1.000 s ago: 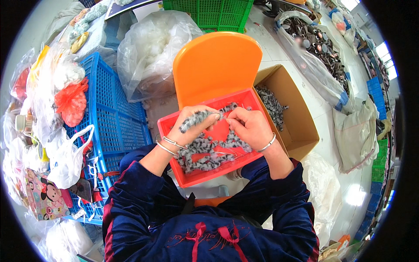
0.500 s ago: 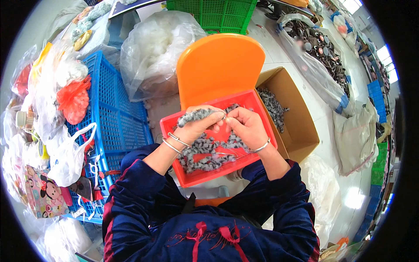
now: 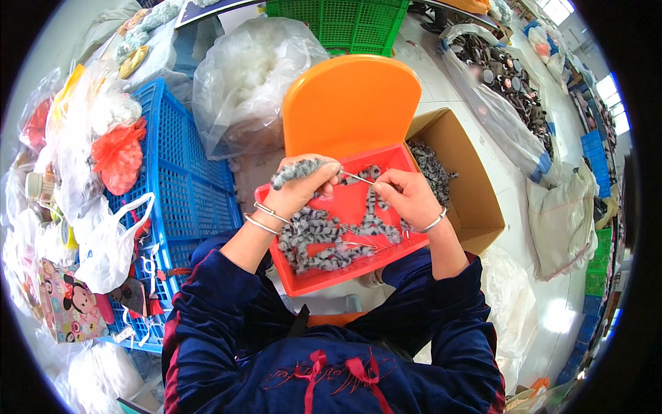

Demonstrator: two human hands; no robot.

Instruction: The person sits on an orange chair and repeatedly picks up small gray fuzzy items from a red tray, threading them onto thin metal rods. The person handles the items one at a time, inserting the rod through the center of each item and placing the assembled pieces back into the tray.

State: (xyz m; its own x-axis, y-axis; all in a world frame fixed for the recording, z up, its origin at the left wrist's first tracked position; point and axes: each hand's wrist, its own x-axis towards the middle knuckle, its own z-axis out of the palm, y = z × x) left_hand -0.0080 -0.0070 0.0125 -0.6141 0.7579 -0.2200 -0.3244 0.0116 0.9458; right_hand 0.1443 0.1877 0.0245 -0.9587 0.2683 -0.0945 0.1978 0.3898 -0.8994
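Note:
My left hand is closed around a grey fuzzy plush tube, whose rounded end sticks out over the back of the hand. A thin metal rod spans the gap between both hands, one end at the tube by my left fingertips. My right hand pinches the rod's other end. Both hands are above a red plastic tray. Inside it lie several grey-and-black fuzzy plush pieces and thin metal tools.
Beyond the tray stands an orange chair back. An open cardboard box at its right holds more grey plush pieces. On the left are a blue crate and a clear bag of white stuffing. A green crate stands behind.
My hands have moved apart, the right one rightward and the left slightly left. The metal rod now shows between them. The tray stays in about the same place.

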